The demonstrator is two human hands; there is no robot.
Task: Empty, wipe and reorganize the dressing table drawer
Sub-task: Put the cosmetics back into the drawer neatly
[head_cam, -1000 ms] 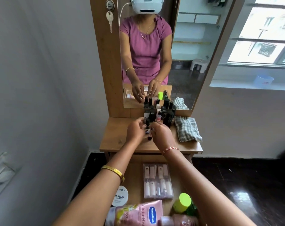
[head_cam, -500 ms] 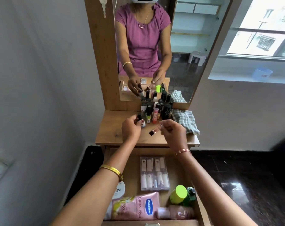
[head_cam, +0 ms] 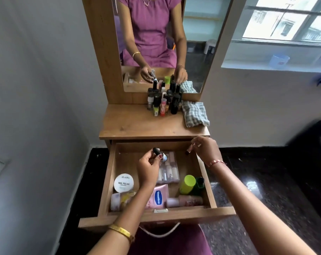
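My left hand [head_cam: 148, 165] grips a small nail polish bottle [head_cam: 160, 155] over the open drawer [head_cam: 156, 215], my right hand [head_cam: 204, 150] pinches a thin dark tube [head_cam: 189, 150]. I think both are light, the bottle is fragile and smooth, so I hold its body

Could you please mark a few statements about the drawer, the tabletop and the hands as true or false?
1. The drawer is pulled open. True.
2. The left hand holds nothing. False: it grips a small black-capped bottle.
3. The checked cloth lies inside the drawer. False: it lies on the tabletop, right of the standing bottles.
4. The right hand pinches a small dark item over the drawer. True.
5. The round nail polish tub sits in the drawer's left part. True.
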